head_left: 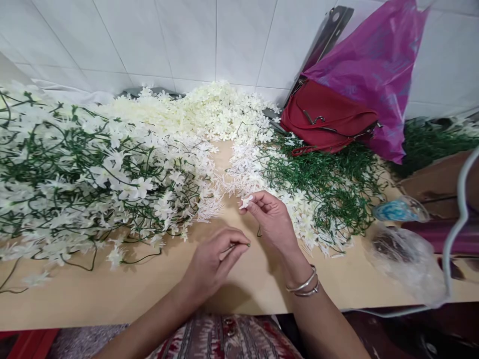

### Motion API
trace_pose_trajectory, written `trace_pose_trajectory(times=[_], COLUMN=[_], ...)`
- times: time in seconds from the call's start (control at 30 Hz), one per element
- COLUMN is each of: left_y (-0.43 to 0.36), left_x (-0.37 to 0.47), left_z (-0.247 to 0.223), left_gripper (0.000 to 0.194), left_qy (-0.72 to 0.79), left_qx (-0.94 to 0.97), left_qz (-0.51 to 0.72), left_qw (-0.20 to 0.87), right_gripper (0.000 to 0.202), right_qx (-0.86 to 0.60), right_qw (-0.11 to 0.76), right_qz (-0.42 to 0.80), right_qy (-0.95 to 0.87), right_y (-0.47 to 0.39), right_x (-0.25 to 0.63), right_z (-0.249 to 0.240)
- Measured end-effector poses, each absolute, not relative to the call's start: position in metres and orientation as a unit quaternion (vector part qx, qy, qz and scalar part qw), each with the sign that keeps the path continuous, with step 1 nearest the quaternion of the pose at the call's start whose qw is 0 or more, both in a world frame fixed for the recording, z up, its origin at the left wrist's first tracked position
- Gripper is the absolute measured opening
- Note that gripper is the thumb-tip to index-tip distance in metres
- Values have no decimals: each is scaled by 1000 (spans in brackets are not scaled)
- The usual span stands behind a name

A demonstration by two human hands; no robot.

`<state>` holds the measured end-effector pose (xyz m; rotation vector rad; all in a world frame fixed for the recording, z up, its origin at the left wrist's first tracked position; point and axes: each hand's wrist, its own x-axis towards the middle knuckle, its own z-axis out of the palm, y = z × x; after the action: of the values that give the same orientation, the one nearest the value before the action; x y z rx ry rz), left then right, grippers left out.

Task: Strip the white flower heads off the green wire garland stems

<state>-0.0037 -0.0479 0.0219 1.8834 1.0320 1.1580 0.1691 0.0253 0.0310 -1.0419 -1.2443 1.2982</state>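
Over the bare middle of the table, my right hand [272, 222] pinches a small white artificial flower [246, 201] between thumb and fingers. Lower and to its left, my left hand [217, 257] is closed in a pinch, and a tiny green stem tip [249, 244] shows at its fingertips. The rest of that stem is hidden. Just beyond both hands lie loose white stamen pieces [210, 207]. A large heap of white flowers on green stems [123, 174] spreads to the left. Green plastic stems [329, 184] lie tangled to the right.
Cream flower heads [220, 102] are piled against the tiled wall [194, 40]. A red bag [327, 117] and a purple plastic bag [381, 65] stand at the back right. Clear plastic bags [409, 264] and a grey cable [462, 199] are near the right edge.
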Motion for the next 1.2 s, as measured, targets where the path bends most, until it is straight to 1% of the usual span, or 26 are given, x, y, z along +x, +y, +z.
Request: trace_pose_trajectory(times=[0.07,0.1,0.13,0.2,0.3,0.43,0.9,1.2], left_y=[-42,-38,-34,-27,-21,-20,-27,-27], left_x=[-7,-9,-11,-13,-13,-11,-9,-12], left_z=[26,26,24,18,9,5,3,-5], left_gripper=[16,18,20,26,32,32,25,20], left_qy=[419,427,433,451,481,492,503,526], left_qx=[609,557,515,456,399,388,470,546], left_qz=[478,489,502,524,551,559,508,461], left_qw=[475,518,544,561,553,543,518,461], right_gripper=[12,12,13,16,24,31,30,29], right_qx=[-423,-418,-414,-408,-406,-399,-429,-440], right_qw=[503,499,491,467,423,388,328,309], right_qz=[549,555,563,578,597,625,625,620], right_qy=[-517,-518,-520,-530,-547,-547,-563,-572], right_y=[26,26,27,28,28,25,25,24], right_x=[170,171,171,172,172,171,173,172], right_z=[30,30,29,28,29,31,31,27])
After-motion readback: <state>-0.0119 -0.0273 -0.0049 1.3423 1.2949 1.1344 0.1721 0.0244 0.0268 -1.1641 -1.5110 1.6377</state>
